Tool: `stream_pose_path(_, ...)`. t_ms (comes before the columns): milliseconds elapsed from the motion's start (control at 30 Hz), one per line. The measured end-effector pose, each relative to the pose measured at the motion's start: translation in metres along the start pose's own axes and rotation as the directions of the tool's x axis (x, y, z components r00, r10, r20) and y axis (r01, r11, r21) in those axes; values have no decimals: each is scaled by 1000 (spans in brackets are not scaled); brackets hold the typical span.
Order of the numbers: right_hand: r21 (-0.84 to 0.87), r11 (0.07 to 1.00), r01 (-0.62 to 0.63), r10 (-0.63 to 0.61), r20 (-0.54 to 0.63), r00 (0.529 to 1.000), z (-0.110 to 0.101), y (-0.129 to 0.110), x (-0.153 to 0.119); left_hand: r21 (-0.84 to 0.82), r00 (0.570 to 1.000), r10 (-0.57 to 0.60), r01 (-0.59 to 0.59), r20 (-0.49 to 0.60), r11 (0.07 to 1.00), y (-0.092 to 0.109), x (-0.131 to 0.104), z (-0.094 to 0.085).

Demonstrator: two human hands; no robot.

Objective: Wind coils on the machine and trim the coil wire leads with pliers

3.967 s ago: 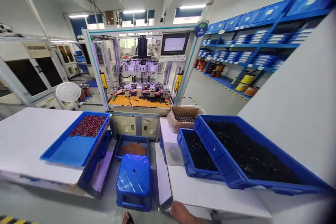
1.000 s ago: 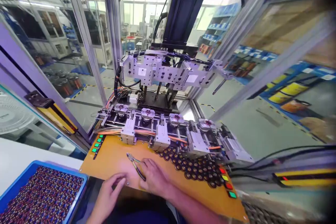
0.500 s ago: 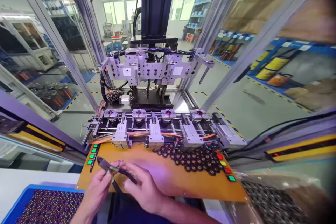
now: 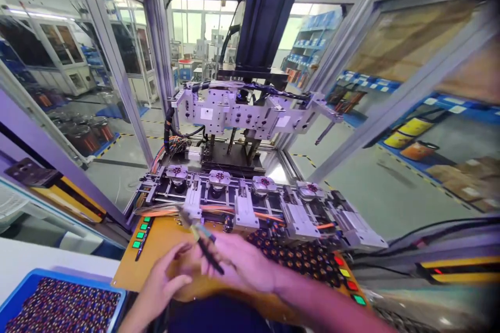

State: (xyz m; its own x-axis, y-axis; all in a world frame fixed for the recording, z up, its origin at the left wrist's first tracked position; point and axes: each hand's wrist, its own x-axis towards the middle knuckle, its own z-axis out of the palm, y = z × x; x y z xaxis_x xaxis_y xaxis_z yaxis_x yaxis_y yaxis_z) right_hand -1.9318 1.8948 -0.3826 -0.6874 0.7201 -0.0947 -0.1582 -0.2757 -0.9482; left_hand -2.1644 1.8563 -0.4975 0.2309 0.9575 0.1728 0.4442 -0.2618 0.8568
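Note:
My right hand [image 4: 244, 260] is wrapped round a pair of diagonal cutters [image 4: 210, 257], held above the orange worktop [image 4: 150, 265]. The cutters' jaws point up and left, toward the front of the machine, and are smeared by motion. Just left of them is my left hand [image 4: 167, 276], empty, with its thumb and fingers curved apart. Many small black rings [image 4: 308, 257] lie on the worktop to the right, partly behind my right forearm. Beyond stands a row of metal fixtures, one with a small dark-red part [image 4: 220, 176] on top.
A blue tray [image 4: 123, 296] full of small dark parts stands at lower left. Green buttons [image 4: 139, 235] line the worktop's left edge; red, yellow and green buttons [image 4: 351, 285] line the right. Metal posts [image 4: 158, 57] and yellow light-curtain bars [image 4: 70, 197] flank the machine.
My left hand has come off the cutters and opened. My right hand has carried the cutters up and to the right. The camera view has shifted and tilted.

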Motion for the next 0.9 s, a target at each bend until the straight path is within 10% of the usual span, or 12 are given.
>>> stream_pose_path(333, -359, 887, -291, 315, 10, 949, -68, -123, 94, 370, 971, 149, -71, -186, 926, -63, -22, 44)
stream_pose_path(533, -466, 761, -451, 461, -99, 882, -62, -140, 165, 400, 914, 201, -47, -352, 915, -78, -22, 46)
stream_pose_path(900, -486, 518, -704, 701, -230, 675, -82, -131, 237, 362, 945, 205, -103, -256, 926, -86, -14, 44)
